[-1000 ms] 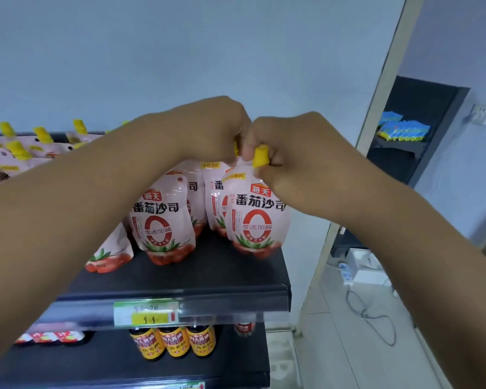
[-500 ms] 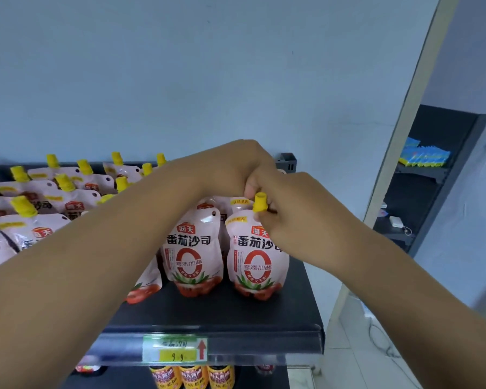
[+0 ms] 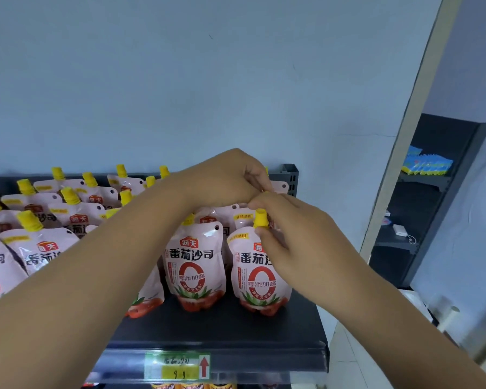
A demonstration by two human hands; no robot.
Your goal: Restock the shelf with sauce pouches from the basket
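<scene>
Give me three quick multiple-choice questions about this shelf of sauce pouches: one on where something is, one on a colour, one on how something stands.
1. Where is the pouch that the right hand pinches by its spout?
A. in a basket
B. at the right end of the front row on the shelf
C. on the floor

2. What colour are the pouch caps?
A. yellow
B. blue
C. green

3. How does that pouch stand?
A. flat on its face
B. hanging from a hook
C. upright on its base

Answers:
1 B: it is the last pouch at the front right of the shelf.
2 A: every cap in view is yellow.
3 C: its base sits on the shelf and its cap points up.
</scene>
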